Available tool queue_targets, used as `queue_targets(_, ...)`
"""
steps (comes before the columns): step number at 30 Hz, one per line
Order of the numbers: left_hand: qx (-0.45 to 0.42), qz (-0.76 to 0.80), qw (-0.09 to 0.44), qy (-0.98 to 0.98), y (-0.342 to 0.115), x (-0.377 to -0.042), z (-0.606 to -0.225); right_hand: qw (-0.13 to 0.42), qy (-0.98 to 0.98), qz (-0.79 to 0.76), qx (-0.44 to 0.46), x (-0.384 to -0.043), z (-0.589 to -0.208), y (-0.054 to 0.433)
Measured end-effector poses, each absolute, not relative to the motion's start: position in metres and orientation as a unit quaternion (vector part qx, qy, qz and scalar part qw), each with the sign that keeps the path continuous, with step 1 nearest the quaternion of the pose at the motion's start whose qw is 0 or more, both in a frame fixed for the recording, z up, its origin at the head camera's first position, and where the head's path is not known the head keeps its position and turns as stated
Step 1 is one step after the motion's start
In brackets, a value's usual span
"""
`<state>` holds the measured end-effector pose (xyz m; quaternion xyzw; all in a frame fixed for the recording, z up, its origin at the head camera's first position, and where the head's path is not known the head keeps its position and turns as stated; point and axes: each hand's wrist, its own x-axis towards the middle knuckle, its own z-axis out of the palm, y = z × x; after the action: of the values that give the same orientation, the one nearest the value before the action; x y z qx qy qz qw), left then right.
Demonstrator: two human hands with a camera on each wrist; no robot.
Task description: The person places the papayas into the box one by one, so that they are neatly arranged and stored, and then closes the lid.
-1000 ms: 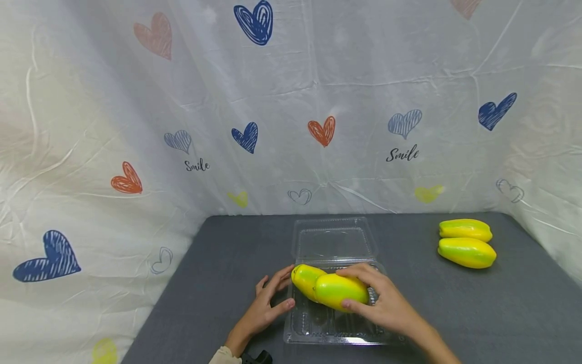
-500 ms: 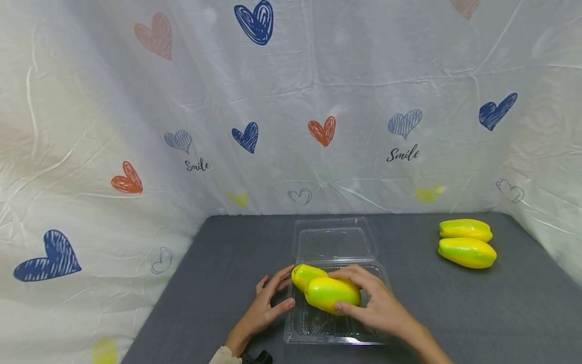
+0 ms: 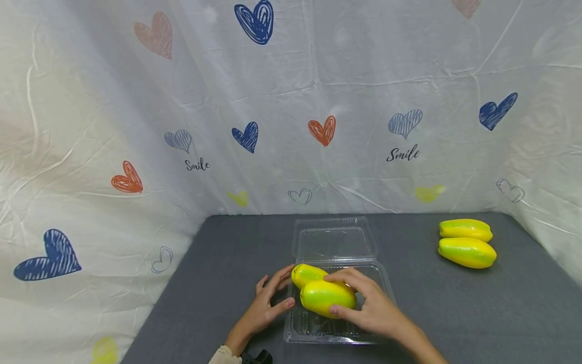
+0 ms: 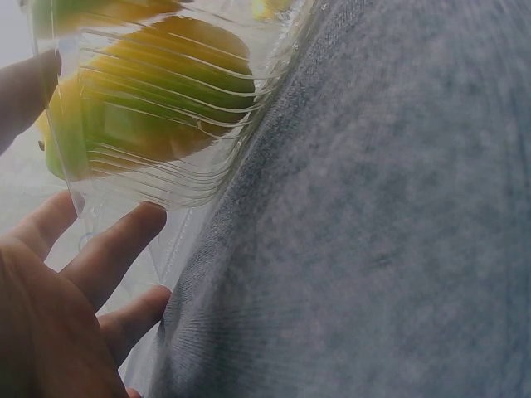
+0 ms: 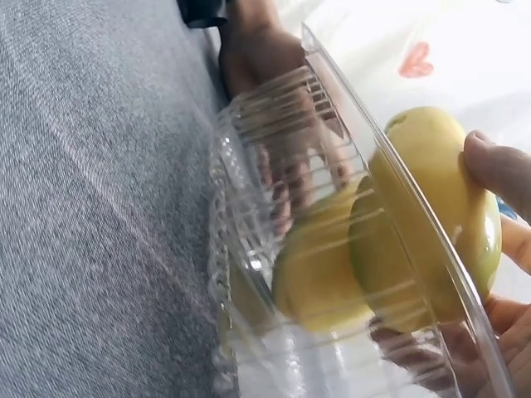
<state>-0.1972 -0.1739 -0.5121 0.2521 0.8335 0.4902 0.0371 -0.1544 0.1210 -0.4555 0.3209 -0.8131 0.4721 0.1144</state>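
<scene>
My right hand (image 3: 370,306) grips a glossy yellow-green papaya (image 3: 325,299) between thumb and fingers, over the clear plastic clamshell container (image 3: 336,337). Another papaya (image 3: 306,274) lies at the back left of the container, partly hidden behind the held one. In the right wrist view, the held papaya (image 5: 431,191) overlaps the container's rim and ribbed wall. My left hand (image 3: 265,311) is spread along the container's left side, thumb apart from fingers. Its fingertips (image 4: 149,217) are right at the clear wall in the left wrist view.
The container's lid (image 3: 334,240) lies folded back behind its base. Two more papayas (image 3: 466,253) lie side by side at the back right of the dark grey table (image 3: 454,313). A white curtain (image 3: 282,81) with printed hearts hangs behind and beside the table.
My right hand has moved left and slightly toward me with the held papaya, lowering it beside the other one. The left hand has stayed in place.
</scene>
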Motion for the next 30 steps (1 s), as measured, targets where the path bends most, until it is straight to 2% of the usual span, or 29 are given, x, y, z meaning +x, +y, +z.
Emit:
queue_targets(6, 0.25, 0.489, 0.036, 0.835, -0.173, -0.197, -0.512, 0.094, -0.817, 0.472, 0.317, -0.153, -0.457, 0.117)
queue_targets(15, 0.246, 0.487, 0.043, 0.837, -0.174, -0.198, -0.512, 0.1, -0.819, 0.458, 0.332, -0.15, -0.46, 0.111)
queue_targets(30, 0.227, 0.49, 0.06, 0.839, -0.173, -0.196, -0.509, 0.077, -0.818, 0.449, 0.351, -0.148, -0.463, 0.108)
